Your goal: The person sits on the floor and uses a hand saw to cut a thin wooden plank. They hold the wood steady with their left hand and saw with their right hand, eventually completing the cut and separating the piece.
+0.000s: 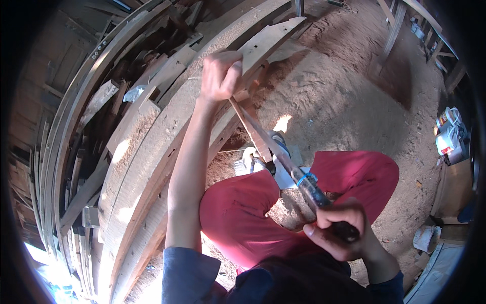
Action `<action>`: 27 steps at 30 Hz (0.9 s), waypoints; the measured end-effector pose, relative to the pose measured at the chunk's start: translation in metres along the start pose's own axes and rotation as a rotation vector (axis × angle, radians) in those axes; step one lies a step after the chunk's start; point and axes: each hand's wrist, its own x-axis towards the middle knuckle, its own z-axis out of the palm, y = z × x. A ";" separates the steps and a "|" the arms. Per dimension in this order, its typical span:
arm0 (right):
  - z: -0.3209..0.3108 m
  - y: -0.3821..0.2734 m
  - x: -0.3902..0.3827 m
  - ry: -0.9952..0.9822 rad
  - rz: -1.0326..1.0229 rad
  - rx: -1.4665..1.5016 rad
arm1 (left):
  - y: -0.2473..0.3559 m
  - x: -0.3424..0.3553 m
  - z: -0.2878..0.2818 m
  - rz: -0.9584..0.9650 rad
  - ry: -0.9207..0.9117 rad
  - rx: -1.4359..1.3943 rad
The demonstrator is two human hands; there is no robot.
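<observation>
My right hand is wrapped round the dark handle of a long narrow tool, with a blue tie near the grip. The tool slants up and away to the left, its far end near my left wrist; what kind of tool it is, I cannot tell. My left hand is closed in a fist at the edge of a thick curved timber. What lies inside that fist is hidden. Below it, a slim wooden strip runs down beside the tool toward my feet.
Several curved timbers and offcuts are stacked at the left, dusted with shavings. Sandy ground spreads ahead. My bent legs in red trousers are close below the tool. White containers and a bucket stand at the right.
</observation>
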 end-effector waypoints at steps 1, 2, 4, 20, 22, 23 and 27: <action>0.001 -0.002 0.001 0.030 0.058 0.028 | -0.004 0.003 -0.001 0.072 -0.037 0.016; 0.004 -0.002 0.002 0.043 0.048 0.033 | -0.004 0.002 0.000 0.092 -0.039 0.022; 0.010 -0.002 0.000 0.077 0.020 0.043 | -0.003 0.005 0.001 0.137 -0.039 0.032; 0.020 -0.015 -0.012 0.214 0.229 0.040 | 0.008 0.000 0.005 -0.232 -0.176 -0.119; 0.020 -0.014 -0.011 0.270 0.192 -0.017 | 0.014 0.003 -0.002 -0.349 -0.289 -0.143; 0.022 -0.014 -0.012 0.289 0.250 -0.007 | 0.014 -0.001 0.007 -0.338 -0.123 -0.234; 0.025 0.001 -0.010 0.303 0.083 -0.045 | 0.016 -0.012 -0.001 -0.209 0.103 -0.066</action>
